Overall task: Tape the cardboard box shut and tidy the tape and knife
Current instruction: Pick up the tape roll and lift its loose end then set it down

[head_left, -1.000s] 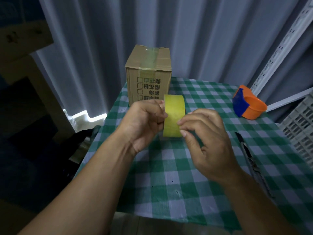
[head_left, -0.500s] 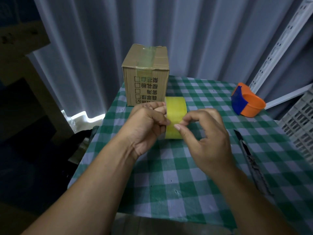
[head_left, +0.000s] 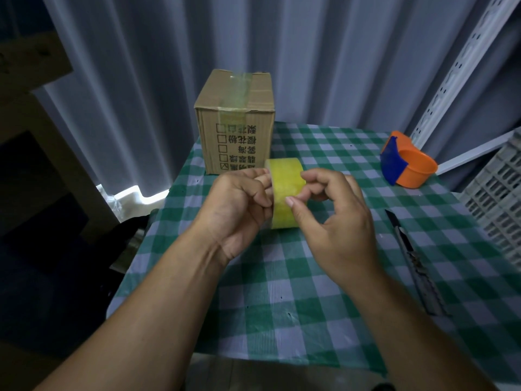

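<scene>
The left hand (head_left: 239, 204) is curled closed around the near-left edge of a yellow tape roll (head_left: 284, 190), holding it upright on its rim above the desk (head_left: 310, 292). The right hand (head_left: 338, 218) is loosely bent, thumb tip pressed on the roll's outer face and fingers hooked over its right edge. Behind the roll, at the desk's far left corner, stands the cardboard box (head_left: 235, 122), its top seam already taped. Its front carries rows of printed characters and small checkboxes, appearing upside down and not legible. A utility knife (head_left: 413, 261) lies right of the hands, an orange and blue tape dispenser (head_left: 406, 165) further back.
</scene>
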